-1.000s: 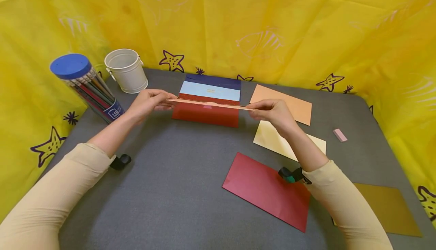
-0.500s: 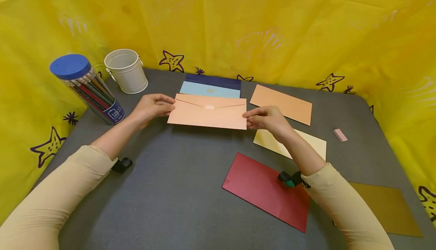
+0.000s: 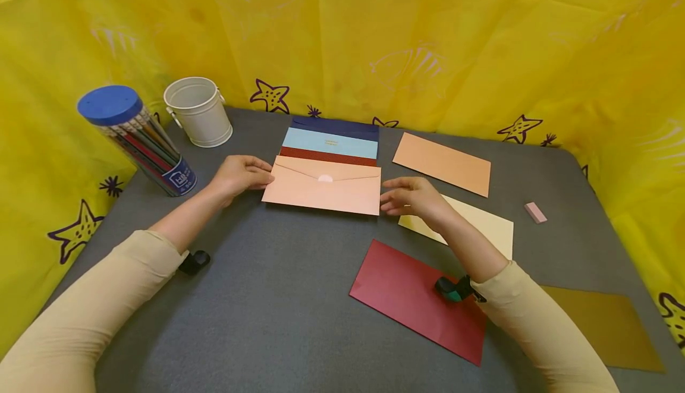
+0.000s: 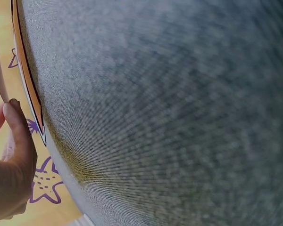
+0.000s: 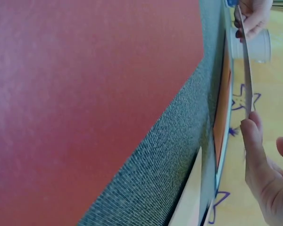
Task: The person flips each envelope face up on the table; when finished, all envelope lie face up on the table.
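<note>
The peach envelope (image 3: 321,194) is a plain, smooth rectangle, wider than deep, with its flap side facing up. Its flap (image 3: 350,172) shows as two thin slanting creases that run in from near the far corners and meet at a pale, rounded seal (image 3: 324,178), toward 12 o'clock of the envelope's middle. Its color is an even, light pinkish orange with sharp, straight edges. Both wrist views catch it nearly edge-on, as a thin strip with a gap between it and the surface (image 3: 257,298).

The left hand (image 3: 238,176) has a narrow grip, pinching the envelope at its 9 o'clock edge. The right hand (image 3: 420,200) is at 3 o'clock, its grip wide and loose: a fingertip appears to touch the edge, with the thumb apart.

Beyond the envelope toward 12 o'clock, overlapping strips show in turn: a dark red envelope (image 3: 327,154), a light blue envelope (image 3: 305,140) with small gold lettering, and a navy envelope (image 3: 334,126). An orange envelope (image 3: 443,164) lies near 3 o'clock, a cream envelope (image 3: 481,226) between 3 and 4, and a crimson envelope (image 3: 404,292) between 4 and 5. A white bucket (image 3: 206,119) stands toward 10.
</note>
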`<state>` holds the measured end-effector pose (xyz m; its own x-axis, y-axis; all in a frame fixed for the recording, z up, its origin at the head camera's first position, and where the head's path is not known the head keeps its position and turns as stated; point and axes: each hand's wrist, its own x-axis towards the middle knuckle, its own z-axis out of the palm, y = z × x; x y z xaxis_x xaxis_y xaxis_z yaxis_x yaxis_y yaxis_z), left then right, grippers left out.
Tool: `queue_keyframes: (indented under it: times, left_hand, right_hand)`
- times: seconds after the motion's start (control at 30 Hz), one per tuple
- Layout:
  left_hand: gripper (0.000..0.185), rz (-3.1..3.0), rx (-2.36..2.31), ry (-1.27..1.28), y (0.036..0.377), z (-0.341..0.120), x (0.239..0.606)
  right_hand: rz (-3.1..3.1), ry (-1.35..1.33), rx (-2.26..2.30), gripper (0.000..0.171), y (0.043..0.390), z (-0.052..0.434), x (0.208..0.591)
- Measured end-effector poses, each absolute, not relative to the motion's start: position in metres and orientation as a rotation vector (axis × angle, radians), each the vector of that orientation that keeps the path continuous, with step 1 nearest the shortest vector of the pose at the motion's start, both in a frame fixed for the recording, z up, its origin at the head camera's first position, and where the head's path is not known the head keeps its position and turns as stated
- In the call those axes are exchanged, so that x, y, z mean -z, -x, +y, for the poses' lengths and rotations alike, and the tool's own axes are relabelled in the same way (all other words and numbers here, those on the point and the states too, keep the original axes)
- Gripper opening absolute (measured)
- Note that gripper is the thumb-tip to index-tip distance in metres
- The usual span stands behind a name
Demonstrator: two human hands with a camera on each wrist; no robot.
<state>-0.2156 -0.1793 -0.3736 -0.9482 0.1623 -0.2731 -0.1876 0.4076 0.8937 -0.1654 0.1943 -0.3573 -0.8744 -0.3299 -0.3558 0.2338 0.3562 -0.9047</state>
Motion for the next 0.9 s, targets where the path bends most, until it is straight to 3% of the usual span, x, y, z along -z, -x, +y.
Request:
queue_keyframes:
  times: [0.43, 0.9]
  left_hand:
    - [0.044, 2.352, -1.441, -0.003, 0.209, -0.180, 0.376]
    - [0.035, 2.555, -1.169, -0.058, 0.210, -0.182, 0.378]
  right_hand:
    - [2.055, 0.067, 1.448, 0.044, 0.163, 0.188, 0.366]
    - [2.054, 0.079, 1.404, 0.046, 0.163, 0.185, 0.370]
